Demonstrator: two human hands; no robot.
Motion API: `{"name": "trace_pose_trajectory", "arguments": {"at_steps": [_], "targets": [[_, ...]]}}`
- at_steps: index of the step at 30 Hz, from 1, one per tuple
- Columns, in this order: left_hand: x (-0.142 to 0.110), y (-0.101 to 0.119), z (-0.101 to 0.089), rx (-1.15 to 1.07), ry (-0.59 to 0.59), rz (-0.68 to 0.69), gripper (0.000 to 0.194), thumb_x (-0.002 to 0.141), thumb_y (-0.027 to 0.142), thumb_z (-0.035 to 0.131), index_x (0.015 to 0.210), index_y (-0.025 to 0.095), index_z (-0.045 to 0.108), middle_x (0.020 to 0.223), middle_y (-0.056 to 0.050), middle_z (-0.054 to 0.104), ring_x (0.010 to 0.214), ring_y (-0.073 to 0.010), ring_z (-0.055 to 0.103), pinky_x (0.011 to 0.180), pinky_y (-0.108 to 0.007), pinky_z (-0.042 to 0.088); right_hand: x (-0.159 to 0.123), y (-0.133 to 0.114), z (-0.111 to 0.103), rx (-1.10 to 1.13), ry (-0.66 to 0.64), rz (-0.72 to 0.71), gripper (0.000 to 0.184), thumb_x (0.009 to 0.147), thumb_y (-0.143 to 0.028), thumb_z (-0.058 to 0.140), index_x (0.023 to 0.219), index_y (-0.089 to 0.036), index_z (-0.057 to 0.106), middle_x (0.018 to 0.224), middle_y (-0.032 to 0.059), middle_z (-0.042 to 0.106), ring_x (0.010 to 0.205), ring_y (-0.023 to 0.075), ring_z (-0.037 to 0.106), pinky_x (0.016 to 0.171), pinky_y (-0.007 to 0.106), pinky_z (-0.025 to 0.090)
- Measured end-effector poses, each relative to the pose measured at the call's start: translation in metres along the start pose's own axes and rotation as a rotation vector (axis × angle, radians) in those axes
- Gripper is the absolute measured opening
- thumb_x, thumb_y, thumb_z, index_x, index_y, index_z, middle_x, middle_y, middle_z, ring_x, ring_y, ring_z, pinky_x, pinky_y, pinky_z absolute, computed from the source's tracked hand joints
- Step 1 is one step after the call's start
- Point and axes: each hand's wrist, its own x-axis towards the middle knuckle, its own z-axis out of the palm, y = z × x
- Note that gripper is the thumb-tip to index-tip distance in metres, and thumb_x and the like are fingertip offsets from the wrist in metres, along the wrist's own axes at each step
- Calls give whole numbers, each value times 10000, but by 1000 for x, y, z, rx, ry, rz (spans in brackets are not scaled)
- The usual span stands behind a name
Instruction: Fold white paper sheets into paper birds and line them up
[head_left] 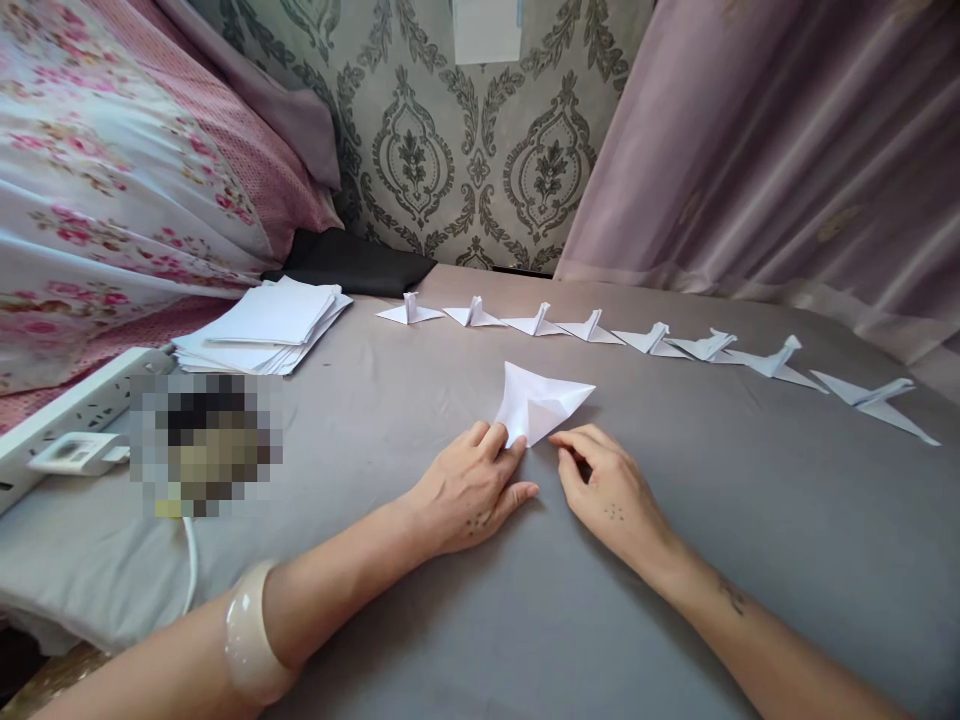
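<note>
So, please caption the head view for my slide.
Left fingers rest on a folded white paper sheet, right fingers near it, before eight winged white paper figures.

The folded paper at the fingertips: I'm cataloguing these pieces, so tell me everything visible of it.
The folded paper is white, thin-looking and creased, one pointed corner facing away, another right. A triangular flap shows at its near side. It lies on grey cloth, with the left hand touching its near-left part; whether the right hand touches it is unclear.
</note>
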Motion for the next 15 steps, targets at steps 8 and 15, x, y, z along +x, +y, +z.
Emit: {"name": "trace_pose_trajectory", "arguments": {"at_steps": [8, 15], "targets": [[0, 1, 1, 40, 29, 50, 511, 996, 427, 249, 1219, 72, 540, 1037, -136, 555, 847, -239, 464, 816, -406, 464, 1, -1, 5, 49, -57, -31, 321, 866, -147, 450, 1121, -175, 645, 1000, 72, 624, 951, 202, 573, 847, 352, 475], [-4, 5, 4, -4, -13, -44, 539, 985, 456, 280, 1306, 78, 492, 1139, -157, 536, 979, -267, 468, 908, -437, 446, 3, -2, 6, 75, -123, -29, 353, 847, -114, 448, 1117, -190, 662, 1011, 67, 624, 955, 199, 574, 874, 360, 473]]}}
